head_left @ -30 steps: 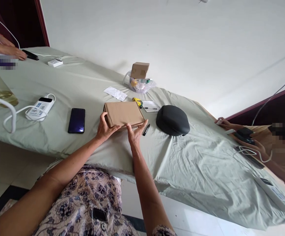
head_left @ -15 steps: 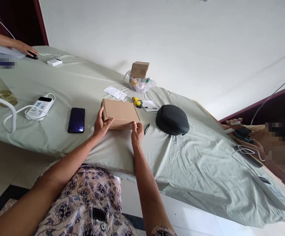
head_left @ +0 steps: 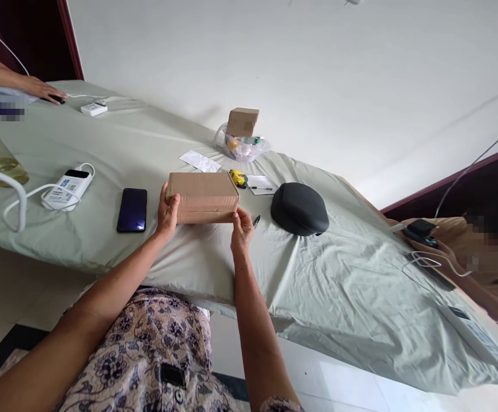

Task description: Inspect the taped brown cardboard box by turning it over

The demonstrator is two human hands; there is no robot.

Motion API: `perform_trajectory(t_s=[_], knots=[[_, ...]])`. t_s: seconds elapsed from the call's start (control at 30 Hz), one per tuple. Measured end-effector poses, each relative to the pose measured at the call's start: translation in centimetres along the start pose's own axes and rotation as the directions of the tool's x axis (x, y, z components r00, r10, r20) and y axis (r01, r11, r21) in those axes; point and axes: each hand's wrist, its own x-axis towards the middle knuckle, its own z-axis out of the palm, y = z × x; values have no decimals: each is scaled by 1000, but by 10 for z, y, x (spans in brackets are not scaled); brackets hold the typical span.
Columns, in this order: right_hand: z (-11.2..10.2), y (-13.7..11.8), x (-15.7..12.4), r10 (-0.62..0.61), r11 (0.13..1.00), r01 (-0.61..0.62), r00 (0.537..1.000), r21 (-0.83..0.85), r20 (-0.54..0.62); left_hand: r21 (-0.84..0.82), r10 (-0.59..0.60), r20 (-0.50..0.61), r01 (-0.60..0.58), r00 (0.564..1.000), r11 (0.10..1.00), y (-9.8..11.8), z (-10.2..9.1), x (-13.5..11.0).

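A flat brown cardboard box point(head_left: 201, 196) is held just above the table's grey-green cloth point(head_left: 154, 252), its long side facing me. My left hand point(head_left: 167, 213) grips its left end, thumb on the front face. My right hand point(head_left: 242, 226) pinches the lower right corner with fingers closed on it. A black pen point(head_left: 256, 220) lies on the cloth just right of my right hand.
A black phone point(head_left: 132, 209) and a white power bank with cable point(head_left: 66, 188) lie to the left. A black case point(head_left: 300, 209), a yellow tape measure point(head_left: 238, 178), papers and a bag with a small box point(head_left: 242, 134) sit behind. Other people's hands are at far left point(head_left: 38, 88) and right point(head_left: 441, 252).
The box has been lifted off the cloth and turned so that its front side faces me. Both my hands shifted left with it, staying on its ends.
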Motion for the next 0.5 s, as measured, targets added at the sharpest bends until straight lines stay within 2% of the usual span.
perform_trajectory(t_s=[0.23,0.33,0.5], knots=[[1,0,-1,160,987,-161,987,-16,-22,-5,39,-5,-39,999,999,2,0,-2],[1,-3,-2,200,979,-198,980,56,-20,-24,20,85,-18,996,1000,3,4,-7],[-3,-7,1,237,966,-227,969,125,-69,-112,0,263,31,965,993,1,15,-17]])
